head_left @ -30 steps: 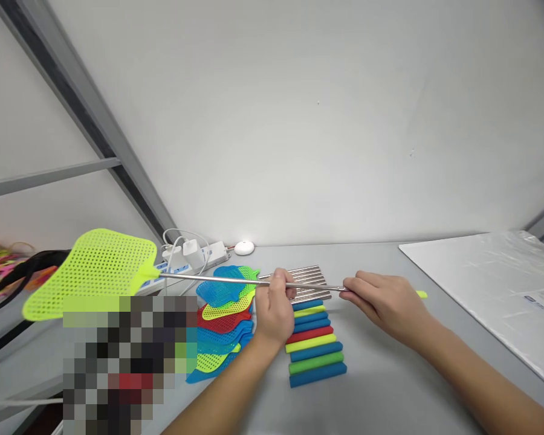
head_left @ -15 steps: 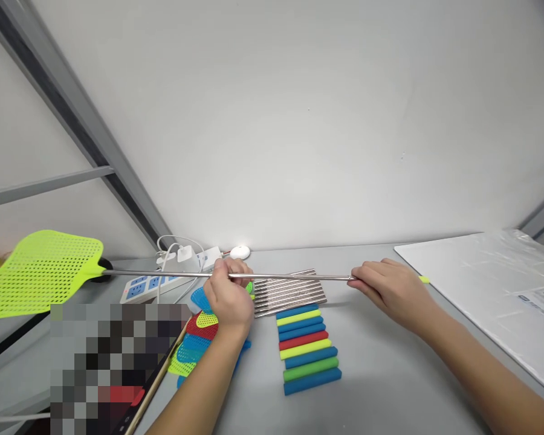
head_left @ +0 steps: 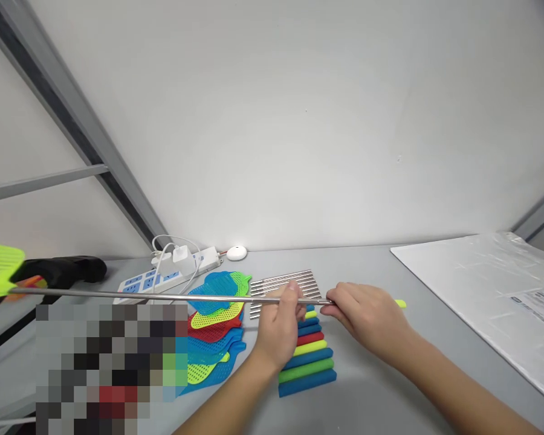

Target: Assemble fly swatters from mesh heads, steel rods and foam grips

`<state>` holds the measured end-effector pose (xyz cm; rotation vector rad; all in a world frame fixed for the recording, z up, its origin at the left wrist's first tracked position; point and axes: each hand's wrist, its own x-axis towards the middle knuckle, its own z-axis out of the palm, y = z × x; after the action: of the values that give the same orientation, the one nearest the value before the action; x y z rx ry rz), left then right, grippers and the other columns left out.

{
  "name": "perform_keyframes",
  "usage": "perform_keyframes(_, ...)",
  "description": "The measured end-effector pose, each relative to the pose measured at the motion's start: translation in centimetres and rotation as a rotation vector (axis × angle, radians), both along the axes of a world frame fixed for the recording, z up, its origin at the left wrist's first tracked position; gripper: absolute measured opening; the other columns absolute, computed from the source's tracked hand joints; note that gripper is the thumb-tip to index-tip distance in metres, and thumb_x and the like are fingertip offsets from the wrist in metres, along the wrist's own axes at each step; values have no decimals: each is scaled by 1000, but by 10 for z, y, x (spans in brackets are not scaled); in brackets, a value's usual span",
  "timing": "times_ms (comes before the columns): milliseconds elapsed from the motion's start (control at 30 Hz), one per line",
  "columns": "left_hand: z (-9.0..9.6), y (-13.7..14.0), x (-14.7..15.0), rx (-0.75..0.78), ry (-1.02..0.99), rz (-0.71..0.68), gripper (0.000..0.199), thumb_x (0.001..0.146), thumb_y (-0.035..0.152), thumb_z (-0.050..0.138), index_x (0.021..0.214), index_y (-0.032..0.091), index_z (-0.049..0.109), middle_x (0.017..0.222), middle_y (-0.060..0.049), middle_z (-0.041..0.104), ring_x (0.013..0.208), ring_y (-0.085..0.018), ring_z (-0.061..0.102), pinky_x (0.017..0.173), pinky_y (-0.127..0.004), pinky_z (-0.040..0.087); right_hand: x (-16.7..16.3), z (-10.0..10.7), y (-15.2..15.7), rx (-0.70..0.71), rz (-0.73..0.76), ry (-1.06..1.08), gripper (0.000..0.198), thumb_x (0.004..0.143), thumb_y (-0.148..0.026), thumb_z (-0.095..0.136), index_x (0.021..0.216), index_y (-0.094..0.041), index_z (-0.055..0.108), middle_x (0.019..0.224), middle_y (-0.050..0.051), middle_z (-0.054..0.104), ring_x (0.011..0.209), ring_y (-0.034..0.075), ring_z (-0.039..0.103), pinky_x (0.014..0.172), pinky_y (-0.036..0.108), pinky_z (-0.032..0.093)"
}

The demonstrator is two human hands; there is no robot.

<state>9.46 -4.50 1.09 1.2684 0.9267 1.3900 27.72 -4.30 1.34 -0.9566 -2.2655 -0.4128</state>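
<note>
Since seems light and stiff, perhaps slippery, best to grasp the fly swatter along its metal rod; is held above the table, pinched by left hand, wrapped by right hand.

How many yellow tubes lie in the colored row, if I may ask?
2: one yellow tube near the far end; another just nearer than the red tube. The left hand partly covers both.

Bright, diffuse light; soft shadows

Both hands curled, forearms slanted inward
</note>
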Motion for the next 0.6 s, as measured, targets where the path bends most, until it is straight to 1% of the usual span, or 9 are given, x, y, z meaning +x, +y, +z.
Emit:
perform_keyframes(100, 12, 15, -20, 24, -67, 192, 45, 96, 39, 42, 55, 21, 40, 49, 4, 36, 50, -12, 37, 50, -26, 34, 21, 0, 19, 48, -58, -48, 31, 101, -34, 40, 75, -20, 49, 63, -2, 53, 53, 13, 37, 54, 28, 23)
perform_keyframes(167, 17, 24, -31, 84, -113, 246, 47, 96, 37, 42, 52, 21, 36, 48, 4, 33, 48, -11, 35, 49, -26, 33, 36, 1, 31, 58, -94, -77, 31, 102, -32, 40, 74, -20, 48, 64, -2, 54, 53, 13, 36, 56, 28, 24)
perform_keyframes(267, 16, 30, -34, 95, -131, 228, 47, 95, 39, 45, 52, 21, 36, 48, 4, 32, 49, -11, 35, 50, -25, 34, 51, 2, 42, 38, -97, -96, 29, 101, -27, 41, 74, -20, 48, 65, -1, 53, 56, 13, 38, 61, 28, 27)
perform_keyframes(367, 10, 30, -27, 24, -188, 207, 46, 93, 38, 47, 52, 21, 34, 50, 5, 30, 48, -11, 33, 49, -25, 36, 57, 0, 46, -5, -106, -91, 27, 101, -28, 42, 76, -20, 49, 68, -2, 54, 59, 13, 43, 68, 29, 31)
perform_keyframes(467, 10, 31, -23, -31, -257, 245, 46, 91, 36, 46, 51, 22, 29, 49, 6, 27, 46, -10, 30, 48, -25, 36, 63, -2, 48, -61, -151, -57, 24, 100, -33, 43, 81, -21, 51, 73, -1, 57, 64, 14, 48, 73, 30, 34)
perform_keyframes(600, 16, 33, -29, 4, -303, 311, 47, 92, 35, 46, 50, 22, 28, 48, 6, 26, 46, -10, 30, 49, -24, 38, 75, -2, 51, -70, -200, 11, 19, 99, -36, 47, 89, -21, 52, 76, -1, 60, 70, 15, 54, 78, 33, 36)
